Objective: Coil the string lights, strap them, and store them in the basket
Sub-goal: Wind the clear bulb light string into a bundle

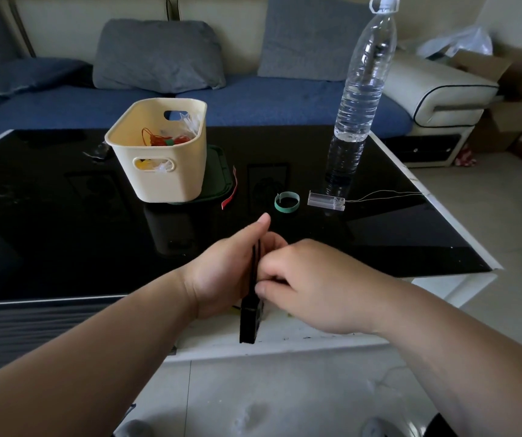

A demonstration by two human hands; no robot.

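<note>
My left hand (226, 269) grips a flat black card (251, 313) edge-on above the table's near edge. My right hand (313, 283) pinches at the card's right side with curled fingers; what it pinches is hidden. A clear battery box (325, 200) lies on the black table with a thin wire (385, 194) trailing off to the right. A green strap loop (287, 202) lies just left of the box. The cream basket (158, 165) stands at the back left, holding red cord and clear plastic bits.
A tall clear water bottle (363, 89) stands behind the battery box. A dark green lid (221, 175) lies under the basket, with a red strip (229, 193) beside it. The black glass table (64, 222) has a white rim. A blue sofa with grey cushions is behind.
</note>
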